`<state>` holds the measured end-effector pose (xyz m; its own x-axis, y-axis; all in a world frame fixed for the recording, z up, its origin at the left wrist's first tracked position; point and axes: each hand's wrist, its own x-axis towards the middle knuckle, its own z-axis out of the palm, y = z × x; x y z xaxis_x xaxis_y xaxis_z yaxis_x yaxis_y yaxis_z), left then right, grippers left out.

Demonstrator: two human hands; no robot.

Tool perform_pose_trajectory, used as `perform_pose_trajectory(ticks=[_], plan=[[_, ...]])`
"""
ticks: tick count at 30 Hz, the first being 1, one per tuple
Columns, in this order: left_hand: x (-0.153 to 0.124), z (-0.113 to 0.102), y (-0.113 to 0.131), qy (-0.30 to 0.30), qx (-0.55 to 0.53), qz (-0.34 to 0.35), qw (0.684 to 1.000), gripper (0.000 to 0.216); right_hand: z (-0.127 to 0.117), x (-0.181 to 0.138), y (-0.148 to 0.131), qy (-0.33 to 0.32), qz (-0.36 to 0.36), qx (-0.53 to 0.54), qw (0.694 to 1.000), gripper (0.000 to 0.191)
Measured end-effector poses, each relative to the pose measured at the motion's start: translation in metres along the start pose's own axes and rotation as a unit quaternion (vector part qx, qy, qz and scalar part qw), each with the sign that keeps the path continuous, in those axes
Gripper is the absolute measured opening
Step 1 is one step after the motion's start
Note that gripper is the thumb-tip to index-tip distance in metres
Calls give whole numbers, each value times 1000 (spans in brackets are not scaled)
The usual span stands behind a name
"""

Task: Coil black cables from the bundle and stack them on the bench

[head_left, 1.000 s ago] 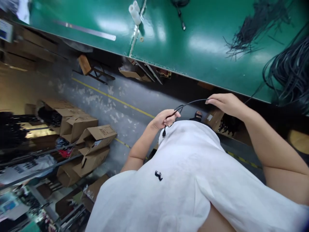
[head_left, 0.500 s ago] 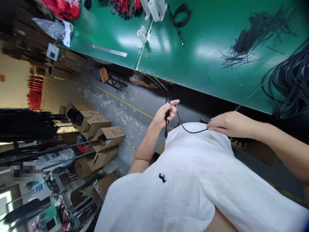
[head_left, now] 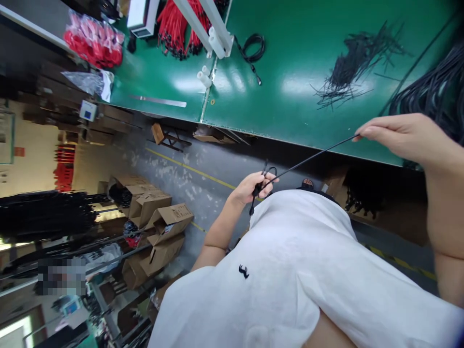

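Observation:
My left hand [head_left: 250,189] is closed around a small loop of thin black cable [head_left: 308,158] just in front of my white shirt, and a plug end dangles below the fist. The cable runs taut up and to the right into my right hand [head_left: 398,135], which pinches it between thumb and fingers near the edge of the green table [head_left: 282,111]. Beyond my right hand lies a large bundle of black cables [head_left: 435,92] at the table's right side.
On the table lie a heap of black ties [head_left: 348,67], a coiled black cable [head_left: 253,48], red cable bundles [head_left: 177,24], white rollers [head_left: 205,77] and a metal ruler [head_left: 159,101]. Open cardboard boxes [head_left: 155,227] stand on the grey floor at left.
My right hand has risen and moved right, pulling the slack cable straight. The left hand has closed over the loop and dropped slightly. The view has shifted to show more of the table's far side.

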<state>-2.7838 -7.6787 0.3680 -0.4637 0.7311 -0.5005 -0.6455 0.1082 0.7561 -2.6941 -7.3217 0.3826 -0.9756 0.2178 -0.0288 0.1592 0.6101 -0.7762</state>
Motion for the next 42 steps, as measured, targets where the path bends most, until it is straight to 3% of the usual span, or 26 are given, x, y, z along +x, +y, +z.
perform_pose_trajectory(ticks=[3,6,8,11,13,16,18,20,23,26,34,38,42], plan=[[-10,-6,-2,-61,40,-32,997,49,1,1,12,-13,15,-17,1000,39],[-15,-7,-2,-106,42,-56,992,52,8,0,5,-18,-7,-14,1000,39],[-15,-4,-1,-106,20,-64,992,52,15,-2,-11,-81,-67,2,994,41],[-10,4,-1,-90,3,-82,993,53,33,-3,-41,-206,-181,4,962,46],[-8,11,-1,-106,7,-100,989,54,46,0,-57,-226,-213,-14,950,47],[-8,16,-1,-141,10,-98,985,53,64,12,-69,-229,-221,-17,948,47],[-10,15,1,-128,-5,-87,988,44,72,20,-72,-238,-224,-1,945,45],[-14,12,4,-74,-39,-85,993,37,79,27,-71,-231,-231,18,945,43],[-19,6,9,19,-95,-69,993,46,84,33,-67,-195,-242,34,950,43],[-25,1,10,62,-116,-36,991,46,85,32,-62,-171,-246,29,954,44],[-19,20,12,-7,-88,-103,991,45,104,13,-80,-183,-299,-31,936,45],[-16,28,11,2,-71,-89,994,41,112,9,-84,-154,-338,-98,923,40],[-17,25,6,16,-64,-55,996,38,106,4,-82,-118,-312,-112,936,41]])
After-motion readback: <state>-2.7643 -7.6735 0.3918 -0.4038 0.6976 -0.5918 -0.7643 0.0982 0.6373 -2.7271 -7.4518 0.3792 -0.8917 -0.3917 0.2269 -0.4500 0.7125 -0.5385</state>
